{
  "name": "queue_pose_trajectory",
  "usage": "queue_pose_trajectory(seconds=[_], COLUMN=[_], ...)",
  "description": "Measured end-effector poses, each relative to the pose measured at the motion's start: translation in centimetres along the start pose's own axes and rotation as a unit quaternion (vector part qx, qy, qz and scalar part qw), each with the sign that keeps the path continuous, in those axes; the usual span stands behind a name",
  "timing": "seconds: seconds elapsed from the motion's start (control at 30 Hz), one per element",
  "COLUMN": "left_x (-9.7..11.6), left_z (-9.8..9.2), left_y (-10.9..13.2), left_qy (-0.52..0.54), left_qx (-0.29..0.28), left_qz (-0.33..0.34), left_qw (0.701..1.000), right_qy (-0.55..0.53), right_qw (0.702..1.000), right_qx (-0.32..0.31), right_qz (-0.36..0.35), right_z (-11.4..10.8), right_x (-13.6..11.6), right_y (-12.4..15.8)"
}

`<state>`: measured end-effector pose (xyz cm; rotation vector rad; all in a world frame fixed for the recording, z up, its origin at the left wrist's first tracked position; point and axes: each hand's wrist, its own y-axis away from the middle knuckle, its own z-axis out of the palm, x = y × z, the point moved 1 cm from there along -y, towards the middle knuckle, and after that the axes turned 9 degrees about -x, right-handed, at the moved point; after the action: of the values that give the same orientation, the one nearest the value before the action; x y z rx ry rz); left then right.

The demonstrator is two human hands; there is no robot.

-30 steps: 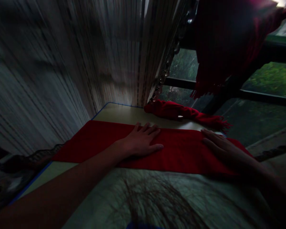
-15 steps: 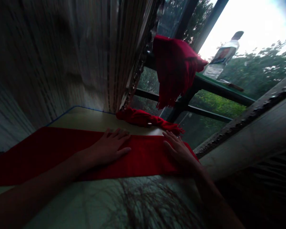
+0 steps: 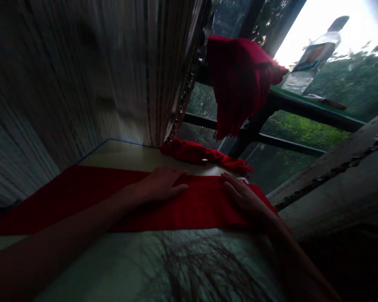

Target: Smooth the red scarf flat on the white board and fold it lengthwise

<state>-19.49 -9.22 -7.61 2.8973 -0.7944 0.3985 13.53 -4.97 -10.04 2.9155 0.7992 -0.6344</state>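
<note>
Red cloth (image 3: 201, 205): flat across the bench (image 3: 129, 152), a strip of bare top between it and the far edge; its right end reaches the right edge, too dark there to tell whether it hangs over.
Left grip (image 3: 164, 184): palm down on the cloth by its far border, thumb away from the fingers, nothing pinched.
Right grip (image 3: 243, 196): laid on the cloth near the far right corner, fingers straight, clamped on nothing.
Just changed: my left has slid rightward and the gap between my two grips has narrowed; the right has hardly moved on the cloth.
What it means: I judge the stretch between them is being pressed smooth while my right steadies that end.
Bench, far edge: a bunched red scarf (image 3: 189, 152) lies toward the right corner, fringe out.
Window side: another red scarf (image 3: 239, 75) hangs above.
</note>
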Motion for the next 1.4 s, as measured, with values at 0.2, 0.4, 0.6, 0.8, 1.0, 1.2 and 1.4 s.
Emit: queue_pose_trajectory(seconds=[0.2,0.4,0.6,0.8,1.0,1.2,1.4], left_x=[1.7,4.1,5.8,3.2,0.9,0.1,-1.0], left_z=[0.0,1.6,3.0,2.3,2.4,1.9,0.7], left_y=[-6.3,-6.7,-0.3,4.4,5.7,5.8,5.3], left_qy=[0.015,0.011,-0.03,-0.008,-0.012,-0.015,-0.026], left_qx=[0.031,0.067,0.019,-0.034,-0.048,-0.057,-0.021], left_qz=[-0.016,-0.022,0.022,-0.045,-0.034,-0.014,-0.065], left_qw=[0.999,0.997,0.999,0.998,0.998,0.998,0.997], right_qy=[-0.004,-0.016,-0.046,-0.048,-0.034,-0.024,-0.024], right_qw=[1.0,0.999,0.997,0.996,0.998,0.998,0.998], right_qx=[0.005,0.025,0.065,0.065,0.051,0.048,0.049], right_qz=[0.001,0.025,0.02,0.026,0.03,0.031,0.018], right_z=[-0.5,0.0,0.6,0.1,0.0,0.0,0.3], right_x=[0.6,2.2,2.9,2.9,2.8,2.8,3.3], right_y=[-1.0,-2.4,-2.2,-1.8,-1.6,-1.4,-1.6])
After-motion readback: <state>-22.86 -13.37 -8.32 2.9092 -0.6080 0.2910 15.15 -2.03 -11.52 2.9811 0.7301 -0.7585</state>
